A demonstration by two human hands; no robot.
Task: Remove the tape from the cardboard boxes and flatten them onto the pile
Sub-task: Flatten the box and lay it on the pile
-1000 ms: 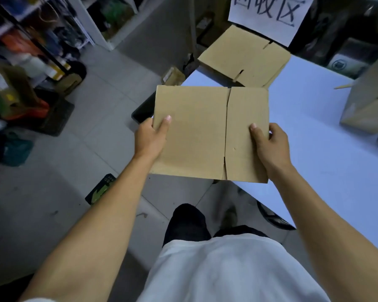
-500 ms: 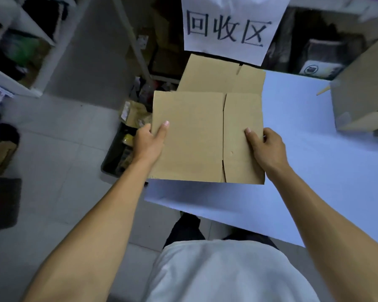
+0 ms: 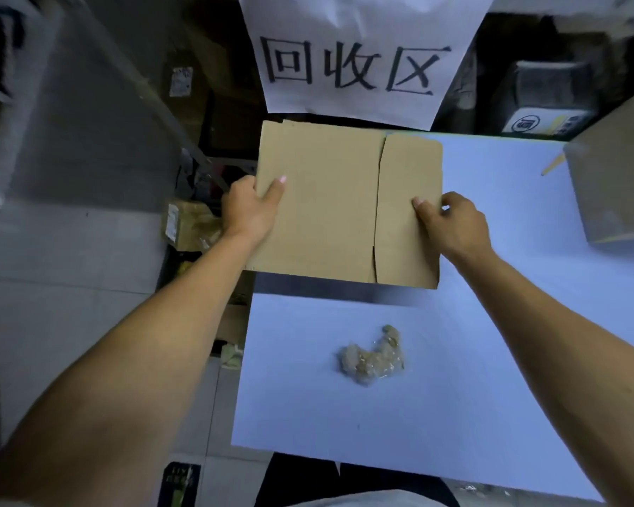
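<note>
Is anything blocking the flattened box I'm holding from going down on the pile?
Nothing visible does. The flattened box, held by the left hand and right hand, hides the pile; the tape wad lies nearer you.

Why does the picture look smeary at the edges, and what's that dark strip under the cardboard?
Head view: the edges blur, while the flattened box stays fairly sharp; the strip is the shadow it casts on the table.

A pale blue table (image 3: 491, 360) carries a crumpled tape wad (image 3: 372, 358), apparently clear, and a brown cardboard box (image 3: 615, 177).
</note>
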